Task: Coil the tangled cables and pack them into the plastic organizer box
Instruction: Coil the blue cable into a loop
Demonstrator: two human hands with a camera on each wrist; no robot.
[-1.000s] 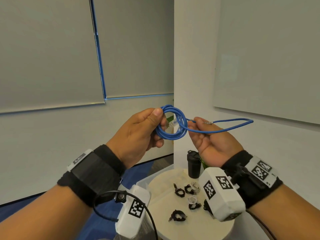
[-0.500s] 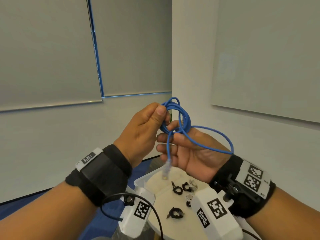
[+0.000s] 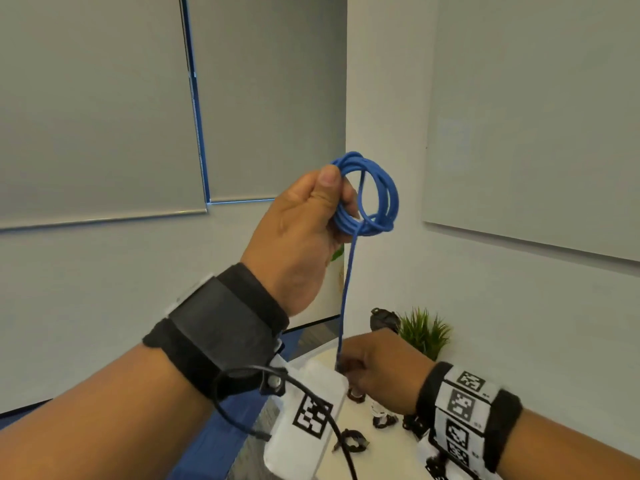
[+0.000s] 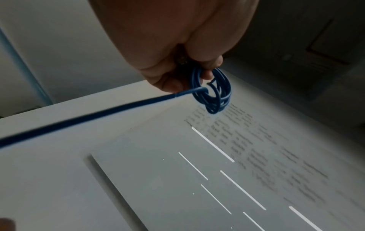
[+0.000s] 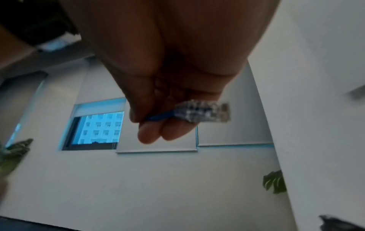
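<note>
A blue network cable (image 3: 375,199) is wound into a small coil, held up at chest height by my left hand (image 3: 311,220), whose thumb and fingers curl round the coil's left side. In the left wrist view the coil (image 4: 215,95) hangs below the fingertips. One taut strand (image 3: 347,289) runs straight down from the coil to my right hand (image 3: 374,372), low over the table, which pinches the strand just behind its clear plug (image 5: 203,112). A clear plastic box rim (image 3: 311,351) shows faintly behind my left wrist camera; most of it is hidden.
A round white table (image 3: 363,427) below carries several small black cable ties (image 3: 351,445). A black cup (image 3: 382,318) and a small green plant (image 3: 424,329) stand at its far side. Walls close in on the right and behind.
My right hand has dropped from beside the coil to just above the table, pulling the free end straight and taut. My left hand has lifted the coil higher.
</note>
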